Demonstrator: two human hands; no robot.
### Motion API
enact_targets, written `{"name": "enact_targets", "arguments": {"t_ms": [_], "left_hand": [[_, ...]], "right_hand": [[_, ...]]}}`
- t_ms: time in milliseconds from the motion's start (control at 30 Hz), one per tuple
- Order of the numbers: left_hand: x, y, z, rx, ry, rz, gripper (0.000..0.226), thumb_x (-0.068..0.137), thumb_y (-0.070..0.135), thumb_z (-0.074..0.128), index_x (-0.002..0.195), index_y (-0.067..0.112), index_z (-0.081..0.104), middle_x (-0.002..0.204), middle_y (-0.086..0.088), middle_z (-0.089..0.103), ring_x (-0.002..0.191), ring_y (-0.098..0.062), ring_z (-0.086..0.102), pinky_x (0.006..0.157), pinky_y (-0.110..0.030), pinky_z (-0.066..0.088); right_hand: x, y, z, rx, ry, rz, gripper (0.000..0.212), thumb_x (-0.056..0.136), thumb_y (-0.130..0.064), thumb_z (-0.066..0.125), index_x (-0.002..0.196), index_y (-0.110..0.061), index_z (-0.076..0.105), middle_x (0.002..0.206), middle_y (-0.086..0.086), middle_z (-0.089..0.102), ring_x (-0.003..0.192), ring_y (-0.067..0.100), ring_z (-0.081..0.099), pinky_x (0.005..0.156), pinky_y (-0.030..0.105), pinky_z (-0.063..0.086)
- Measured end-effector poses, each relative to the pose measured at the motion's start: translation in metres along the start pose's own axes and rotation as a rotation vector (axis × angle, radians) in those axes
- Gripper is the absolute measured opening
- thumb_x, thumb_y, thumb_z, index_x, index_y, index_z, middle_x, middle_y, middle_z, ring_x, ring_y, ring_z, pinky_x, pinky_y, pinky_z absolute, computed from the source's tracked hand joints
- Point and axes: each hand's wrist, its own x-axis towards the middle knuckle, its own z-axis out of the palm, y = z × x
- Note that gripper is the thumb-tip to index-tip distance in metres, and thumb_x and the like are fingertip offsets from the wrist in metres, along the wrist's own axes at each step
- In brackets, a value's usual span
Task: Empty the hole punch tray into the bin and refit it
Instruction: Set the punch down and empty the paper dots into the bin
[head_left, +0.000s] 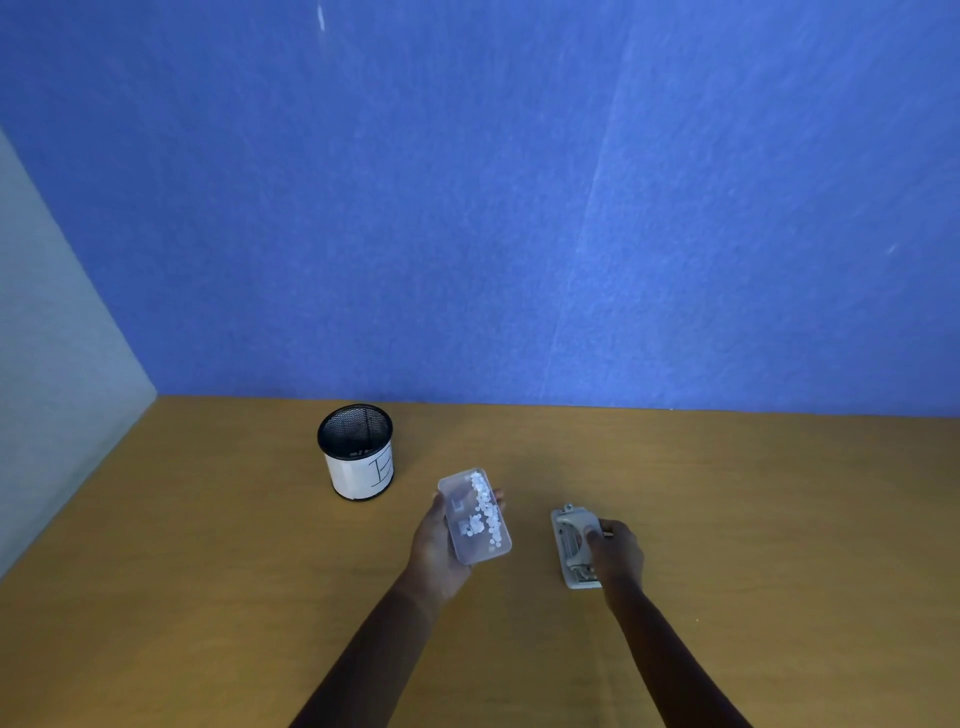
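Note:
A clear plastic hole punch tray (467, 525) lies open side up in my left hand (434, 545), which grips it from below and the left. Several white paper dots sit along the tray's right side. The grey metal hole punch (571, 545) rests on the wooden desk (208, 597) to the right, with my right hand (615, 553) closed over its right side and the thumb on top. A black mesh bin (356, 451) with a white paper label stands upright on the desk, behind and to the left of the tray.
A blue felt partition (519, 208) rises along the desk's back edge. A pale wall (47, 389) borders the desk on the left. Bare desk surface lies between the bin and my hands.

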Motion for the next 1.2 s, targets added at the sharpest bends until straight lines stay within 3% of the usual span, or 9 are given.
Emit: {"name": "enact_targets", "arguments": {"t_ms": [133,233,367,500,667,933,1033,1133,1200], "left_hand": [[-0.003,0.002,0.005,0.034,-0.024,-0.003,0.044,0.101,0.028,0.018,0.099,0.009,0.058,0.067,-0.007,0.076,0.061,-0.014,0.072,0.065,-0.029,0.055],[-0.004,0.006,0.01,0.065,0.0,0.009,0.037,0.1,0.021,0.026,0.097,0.008,0.06,0.072,-0.006,0.073,0.061,-0.014,0.069,0.06,-0.027,0.055],[-0.006,0.01,0.022,0.132,0.068,0.038,0.023,0.097,0.015,0.037,0.101,0.005,0.058,0.086,-0.009,0.06,0.071,-0.02,0.062,0.063,-0.031,0.052],[-0.008,0.013,0.029,0.15,0.119,0.093,0.023,0.098,0.015,0.034,0.104,0.006,0.054,0.084,-0.009,0.057,0.071,-0.021,0.057,0.058,-0.028,0.051],[-0.013,0.013,0.031,0.291,0.195,0.139,0.025,0.095,0.018,0.039,0.081,0.01,0.058,0.063,-0.003,0.067,0.053,-0.016,0.065,0.043,-0.015,0.049],[-0.013,0.015,0.025,0.32,0.151,0.303,0.025,0.097,0.011,0.032,0.103,0.002,0.055,0.081,-0.009,0.059,0.075,-0.021,0.057,0.065,-0.029,0.045],[-0.009,0.018,0.019,0.41,0.284,0.347,0.024,0.096,0.007,0.032,0.102,0.002,0.054,0.091,-0.015,0.055,0.088,-0.027,0.053,0.068,-0.031,0.044],[-0.004,0.024,0.004,0.424,0.521,0.313,0.032,0.093,0.002,0.041,0.124,0.0,0.051,0.112,-0.013,0.05,0.105,-0.026,0.05,0.087,-0.036,0.043],[-0.005,0.029,-0.009,0.451,0.655,0.307,0.036,0.091,-0.002,0.044,0.126,-0.002,0.048,0.107,-0.017,0.051,0.089,-0.028,0.052,0.072,-0.032,0.043]], "right_hand": [[-0.009,-0.006,-0.003,-0.097,0.125,-0.119,0.035,0.091,-0.01,0.05,0.123,0.003,0.052,0.119,0.028,0.061,0.111,0.039,0.055,0.091,0.039,0.043],[-0.021,-0.016,0.001,0.04,0.126,-0.236,0.029,0.092,-0.01,0.049,0.116,0.005,0.057,0.109,0.027,0.064,0.101,0.036,0.06,0.081,0.032,0.044],[-0.044,-0.036,0.014,0.548,-0.277,0.074,0.036,0.099,-0.023,0.038,0.099,0.006,0.06,0.075,0.015,0.062,0.067,0.024,0.058,0.06,0.027,0.05],[-0.066,-0.052,0.016,0.827,-0.692,0.335,0.053,0.098,-0.042,0.029,0.094,-0.001,0.061,0.089,0.016,0.064,0.082,0.025,0.06,0.07,0.032,0.05],[-0.079,-0.064,0.015,0.997,-0.86,0.419,0.05,0.096,-0.042,0.033,0.102,0.001,0.059,0.1,0.024,0.062,0.088,0.035,0.062,0.073,0.041,0.057],[-0.082,-0.073,0.026,1.112,-0.872,0.473,0.039,0.097,-0.025,0.035,0.095,0.005,0.059,0.091,0.023,0.062,0.078,0.032,0.063,0.055,0.033,0.061],[-0.081,-0.077,0.028,1.101,-0.868,0.486,0.038,0.096,-0.024,0.036,0.094,0.007,0.056,0.092,0.026,0.058,0.082,0.034,0.058,0.051,0.032,0.059],[-0.08,-0.082,0.031,1.094,-0.859,0.509,0.038,0.097,-0.025,0.035,0.093,0.008,0.055,0.092,0.028,0.056,0.081,0.038,0.057,0.048,0.032,0.058],[-0.079,-0.087,0.032,1.085,-0.856,0.523,0.036,0.096,-0.024,0.037,0.094,0.007,0.055,0.092,0.027,0.056,0.079,0.037,0.056,0.047,0.031,0.058]]}}
